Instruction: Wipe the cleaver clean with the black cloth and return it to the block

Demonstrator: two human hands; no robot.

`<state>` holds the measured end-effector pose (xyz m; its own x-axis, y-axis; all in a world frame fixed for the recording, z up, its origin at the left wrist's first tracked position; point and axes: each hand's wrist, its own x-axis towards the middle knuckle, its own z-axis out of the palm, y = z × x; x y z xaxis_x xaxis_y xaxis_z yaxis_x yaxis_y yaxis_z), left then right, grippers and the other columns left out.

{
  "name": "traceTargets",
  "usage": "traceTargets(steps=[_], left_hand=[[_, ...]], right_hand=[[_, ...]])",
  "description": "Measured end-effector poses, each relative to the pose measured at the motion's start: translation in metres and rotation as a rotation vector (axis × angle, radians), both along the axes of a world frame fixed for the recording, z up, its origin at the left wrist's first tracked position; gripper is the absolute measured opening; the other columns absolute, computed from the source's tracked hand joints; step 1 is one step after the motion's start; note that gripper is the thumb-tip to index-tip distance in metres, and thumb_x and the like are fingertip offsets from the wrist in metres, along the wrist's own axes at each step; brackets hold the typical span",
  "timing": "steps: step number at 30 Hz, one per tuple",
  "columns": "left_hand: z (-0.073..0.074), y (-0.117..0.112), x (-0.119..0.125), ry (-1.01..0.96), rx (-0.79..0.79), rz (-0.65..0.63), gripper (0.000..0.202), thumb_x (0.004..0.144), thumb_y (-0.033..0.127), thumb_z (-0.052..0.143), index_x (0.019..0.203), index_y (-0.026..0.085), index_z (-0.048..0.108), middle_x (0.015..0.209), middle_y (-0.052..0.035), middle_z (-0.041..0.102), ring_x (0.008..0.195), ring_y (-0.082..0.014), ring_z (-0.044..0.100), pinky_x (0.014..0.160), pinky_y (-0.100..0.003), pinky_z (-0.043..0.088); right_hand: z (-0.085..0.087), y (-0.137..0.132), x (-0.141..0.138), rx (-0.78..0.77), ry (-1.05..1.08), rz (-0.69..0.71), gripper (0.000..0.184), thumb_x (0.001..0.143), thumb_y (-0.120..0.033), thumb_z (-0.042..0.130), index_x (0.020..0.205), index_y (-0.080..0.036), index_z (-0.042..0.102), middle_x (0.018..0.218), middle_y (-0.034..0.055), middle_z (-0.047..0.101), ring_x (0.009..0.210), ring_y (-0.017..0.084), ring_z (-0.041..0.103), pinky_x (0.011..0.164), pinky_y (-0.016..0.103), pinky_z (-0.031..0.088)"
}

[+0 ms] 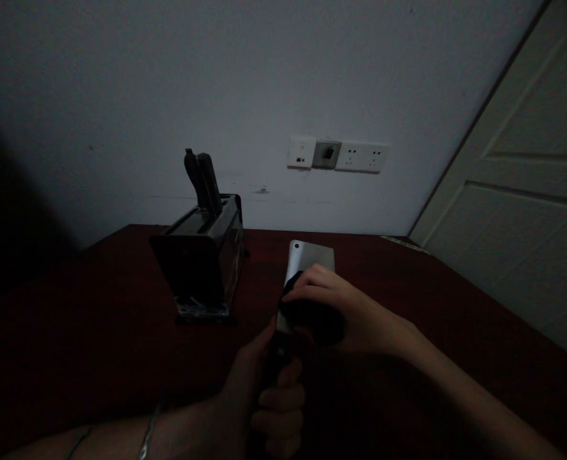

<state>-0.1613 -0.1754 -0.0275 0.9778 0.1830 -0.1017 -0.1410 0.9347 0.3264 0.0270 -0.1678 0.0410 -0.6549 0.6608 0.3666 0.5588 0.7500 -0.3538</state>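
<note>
My left hand is wrapped round the dark handle of a cleaver, whose broad silver blade points away from me and has a small hole near its far corner. Bunched in my right hand is a black cloth, pressed against the blade close to the handle. The cloth and fingers cover much of the blade's near part. To the left, a knife block stands on the dark red table, with black knife handles sticking up from its top slots.
White wall sockets and a switch sit on the wall behind the table. A panelled door rises at the right. Near the table's back right edge lies a thin pale strip. The light is dim.
</note>
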Motion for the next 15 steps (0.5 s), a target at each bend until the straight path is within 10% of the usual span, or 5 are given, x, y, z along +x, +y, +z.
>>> traceTargets(steps=[15], left_hand=[[-0.006, -0.001, -0.001, 0.02, 0.015, -0.042, 0.063, 0.082, 0.065, 0.013, 0.058, 0.017, 0.047, 0.037, 0.0056, 0.026, 0.029, -0.006, 0.018, 0.036, -0.02, 0.022]], right_hand=[[0.001, -0.007, -0.005, -0.019, -0.071, 0.103, 0.02, 0.07, -0.014, 0.062, 0.09, -0.017, 0.062, 0.093, 0.0049, 0.053, 0.09, 0.017, 0.046, 0.08, 0.033, 0.04]])
